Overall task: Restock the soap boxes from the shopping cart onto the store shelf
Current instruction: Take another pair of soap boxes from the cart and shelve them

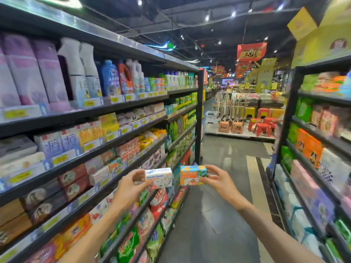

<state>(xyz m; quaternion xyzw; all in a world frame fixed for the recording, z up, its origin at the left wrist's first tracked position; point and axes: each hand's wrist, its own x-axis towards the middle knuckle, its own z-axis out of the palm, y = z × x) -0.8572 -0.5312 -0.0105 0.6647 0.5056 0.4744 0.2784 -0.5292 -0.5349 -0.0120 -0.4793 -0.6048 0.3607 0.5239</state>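
My left hand (133, 184) grips a white and blue soap box (159, 177) by its left end. A second soap box (192, 175), orange and teal, is held by its right end in my right hand (218, 180). Both boxes are raised side by side at chest height, a small gap between them, just right of the store shelf (106, 147) on my left. That shelf has several black tiers packed with boxed soaps. The shopping cart is out of view.
Tall detergent bottles (110, 78) fill the upper tier of the left shelf. Another stocked shelf (313, 149) lines the right side. The grey tiled aisle floor (224, 196) runs ahead between them to red plastic stools (263, 126) and a display at the far end.
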